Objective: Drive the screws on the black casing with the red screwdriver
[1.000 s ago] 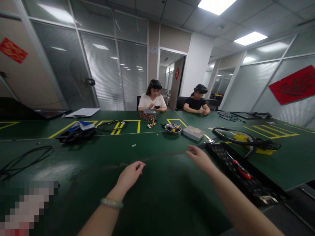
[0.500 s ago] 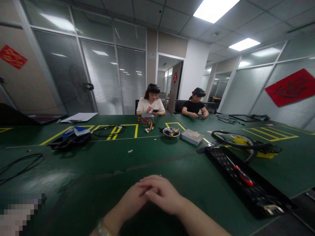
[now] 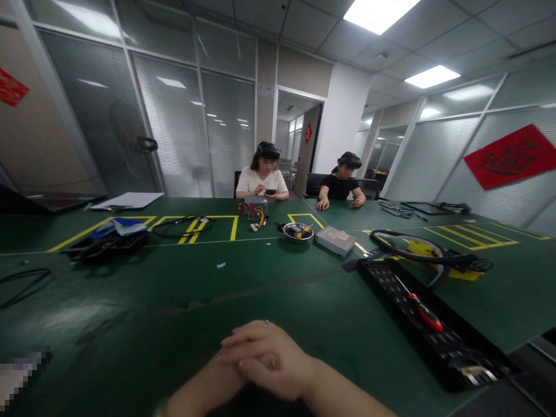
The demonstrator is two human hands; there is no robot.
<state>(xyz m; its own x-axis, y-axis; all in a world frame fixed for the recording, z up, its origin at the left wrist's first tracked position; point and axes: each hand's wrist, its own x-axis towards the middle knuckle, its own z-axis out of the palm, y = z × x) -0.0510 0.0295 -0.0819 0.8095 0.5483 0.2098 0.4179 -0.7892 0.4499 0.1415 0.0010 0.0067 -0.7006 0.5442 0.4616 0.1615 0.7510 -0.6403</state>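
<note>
Over the near edge of the green table (image 3: 174,336), my two hands rest together at the bottom middle of the head view. My right hand (image 3: 282,356) lies on top, its fingers wrapped over the left one, with a ring on one finger. Beneath it, my left hand (image 3: 219,373) is mostly covered, and its fingers are hidden. To the right lies a long black tray (image 3: 403,318) with a red and black screwdriver (image 3: 428,313) in it. No tool or part shows in either hand.
A metal bowl (image 3: 297,240) of small parts and a grey metal box (image 3: 334,240) stand mid-table. A black tray with blue cloth (image 3: 108,240) is at left. Behind the tray lies a black hose (image 3: 403,248) with yellow pieces. Two people (image 3: 263,179) sit across.
The view has shifted slightly, so most table items sit further left. My clasped hands appear a little lower and further left. The person in black has one hand lowered further out onto the table.
</note>
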